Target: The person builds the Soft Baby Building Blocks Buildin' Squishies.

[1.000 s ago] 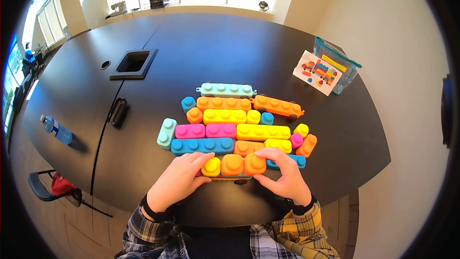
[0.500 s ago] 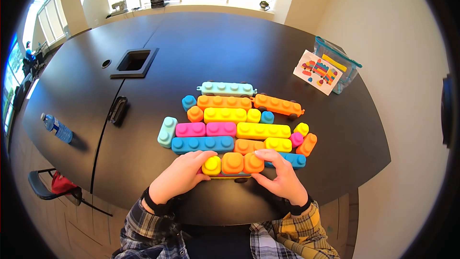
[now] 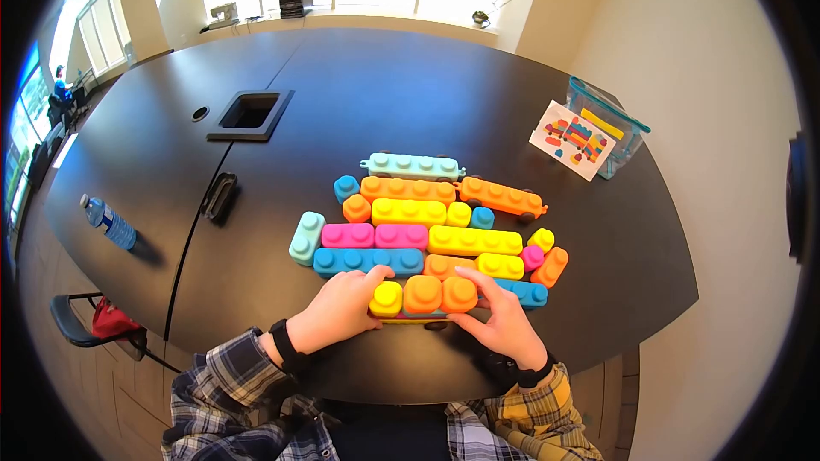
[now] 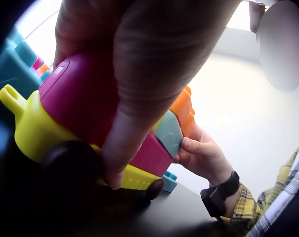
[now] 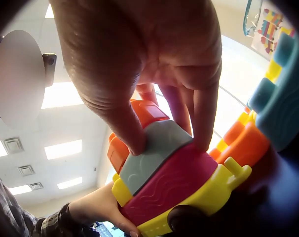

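Note:
In front of me stands a toy train car: a yellow wheeled base (image 4: 36,128) with a magenta block (image 5: 174,182) on it, then a light blue block (image 5: 159,148), and rounded orange blocks (image 3: 423,294) and a yellow block (image 3: 386,299) on top. My left hand (image 3: 333,312) grips its left end, thumb down the near side over the magenta layer and base. My right hand (image 3: 506,324) pinches the right end; its thumb presses the light blue block and its fingers reach the far side. The far-side fingertips are partly hidden.
Beyond the car lie rows of blocks, including a long blue block (image 3: 367,262) and a yellow one (image 3: 475,240). Orange (image 3: 504,197) and light blue (image 3: 414,166) wheeled bases stand behind. A picture card (image 3: 572,140) leans by a clear bag (image 3: 628,132). A bottle (image 3: 109,222) stands left.
The left hand has shifted lower around the car's left end, and its forearm has swung outward to the left. The right hand keeps its hold. The whole head view has shifted slightly.

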The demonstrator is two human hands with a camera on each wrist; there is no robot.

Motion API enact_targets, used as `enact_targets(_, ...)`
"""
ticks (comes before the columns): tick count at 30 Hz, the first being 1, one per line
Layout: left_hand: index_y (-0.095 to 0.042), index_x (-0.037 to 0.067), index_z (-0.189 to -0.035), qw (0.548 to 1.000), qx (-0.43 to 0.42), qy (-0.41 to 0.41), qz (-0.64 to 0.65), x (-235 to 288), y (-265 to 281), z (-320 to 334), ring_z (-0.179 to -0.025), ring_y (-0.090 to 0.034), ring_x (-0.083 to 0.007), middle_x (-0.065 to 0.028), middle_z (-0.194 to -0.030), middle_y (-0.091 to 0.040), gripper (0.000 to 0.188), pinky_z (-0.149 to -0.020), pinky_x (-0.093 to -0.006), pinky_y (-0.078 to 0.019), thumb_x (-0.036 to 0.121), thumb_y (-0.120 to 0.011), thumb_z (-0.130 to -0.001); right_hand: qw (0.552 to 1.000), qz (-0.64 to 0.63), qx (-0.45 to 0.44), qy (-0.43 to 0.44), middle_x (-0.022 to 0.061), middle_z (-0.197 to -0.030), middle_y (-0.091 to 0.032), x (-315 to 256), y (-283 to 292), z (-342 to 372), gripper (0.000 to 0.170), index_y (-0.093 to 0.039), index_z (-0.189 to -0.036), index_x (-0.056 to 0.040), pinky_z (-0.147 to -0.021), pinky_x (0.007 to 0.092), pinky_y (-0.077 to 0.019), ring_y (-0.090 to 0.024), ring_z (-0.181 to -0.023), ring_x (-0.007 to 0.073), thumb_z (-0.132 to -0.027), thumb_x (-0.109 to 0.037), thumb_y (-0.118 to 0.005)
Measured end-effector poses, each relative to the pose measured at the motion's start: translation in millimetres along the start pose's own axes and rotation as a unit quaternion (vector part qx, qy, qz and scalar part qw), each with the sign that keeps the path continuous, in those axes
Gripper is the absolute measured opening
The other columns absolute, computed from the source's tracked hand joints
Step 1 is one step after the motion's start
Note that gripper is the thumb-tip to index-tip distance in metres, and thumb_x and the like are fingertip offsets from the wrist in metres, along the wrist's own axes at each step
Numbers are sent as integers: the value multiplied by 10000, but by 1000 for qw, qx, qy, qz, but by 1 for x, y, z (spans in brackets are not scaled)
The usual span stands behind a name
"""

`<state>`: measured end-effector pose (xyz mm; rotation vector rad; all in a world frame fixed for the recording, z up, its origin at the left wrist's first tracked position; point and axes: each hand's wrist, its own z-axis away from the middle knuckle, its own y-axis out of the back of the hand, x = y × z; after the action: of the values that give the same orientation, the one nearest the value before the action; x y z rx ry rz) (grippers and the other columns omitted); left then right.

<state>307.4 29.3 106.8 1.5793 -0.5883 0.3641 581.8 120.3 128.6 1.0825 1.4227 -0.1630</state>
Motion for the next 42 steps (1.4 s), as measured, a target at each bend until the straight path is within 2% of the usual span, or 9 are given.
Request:
enact_targets(3, -549, 77, -1303, 999, -25, -14, 25, -2, 2, -6, -921, -703, -440, -205, -937, -725, 714, -795, -510, -554, 129, -925, -699, 999, -10, -14, -29, 142, -1462, -617, 4, 1, 2, 697, -512, -1512, -88, -1079, 414, -576, -649, -1309, 261, -892, -43, -827)
enact_targets(13, -629, 101, -1125, 1000, 9, 14, 26, -4, -4, 6, -871, -711, -404, -162, -880, -719, 540, -762, -498, -568, 189, -905, -669, 1000, -22, -7, -9, 183, -1445, -635, -3, 0, 1, 793, -458, -1565, -81, -1100, 420, -552, -672, -1284, 310, -874, -51, -845)
enact_targets(16, -672, 147, -1097, 993, 117, 9, 5, -3, 16, 18, -896, -708, -381, -121, -917, -725, 518, -794, -498, -586, 180, -919, -644, 997, -67, 3, 30, 187, -1446, -637, -5, 6, -3, 883, -413, -1589, -61, -1082, 422, -559, -670, -1292, 308, -840, -66, -881)
enact_targets(18, -676, 103, -1121, 981, 192, 19, 1, -9, 43, 18, -902, -752, -351, -127, -949, -755, 555, -821, -432, -610, 164, -938, -636, 993, -48, 70, 79, 187, -1438, -645, 4, 16, -2, 944, -390, -1599, -51, -1043, 407, -570, -681, -1273, 292, -811, -87, -910)
enact_targets(21, -667, 44, -1123, 949, 311, 44, 36, -40, 82, 1, -896, -789, -278, -136, -956, -771, 557, -832, -357, -610, 152, -944, -652, 994, -36, 77, 67, 180, -1432, -653, 7, 24, -1, 971, -384, -1604, -65, -1001, 395, -579, -700, -1232, 276, -799, -106, -925)
enact_targets(23, -663, 35, -1103, 936, 339, 79, 53, -63, 109, -12, -889, -782, -251, -117, -948, -771, 545, -837, -354, -604, 155, -943, -651, 993, -47, 83, 68, 168, -1397, -679, 6, 21, -1, 934, -423, -1585, -59, -1001, 386, -578, -713, -1196, 264, -800, -114, -926)
enact_targets(26, -633, 47, -1073, 936, 344, 79, 2, -117, 128, -39, -906, -766, -371, -175, -933, -767, 567, -811, -410, -607, 195, -934, -616, 998, -14, 41, 55, 156, -1357, -703, 0, 19, -1, 882, -474, -1553, -48, -997, 368, -578, -720, -1177, 251, -801, -123, -927)
enact_targets(30, -599, 50, -1029, 949, 284, 137, -32, -165, 122, -64, -926, -734, -421, -193, -930, -752, 556, -826, -454, -591, 198, -922, -602, 999, 39, 1, 15, 98, -1213, -750, -14, 19, -1, 523, -681, -1318, -50, -911, 347, -579, -732, -1052, 229, -848, -142, -892)
enact_targets(42, -584, 31, -1029, 967, 196, 161, -5, -178, 96, -70, -969, -712, -459, -221, -937, -738, 568, -843, -468, -585, 155, -933, -598, 976, 212, -10, 55, 125, -1120, -769, -43, 50, 0, 403, -738, -1188, -50, -892, 386, -590, -740, -1028, 309, -845, -204, -884)
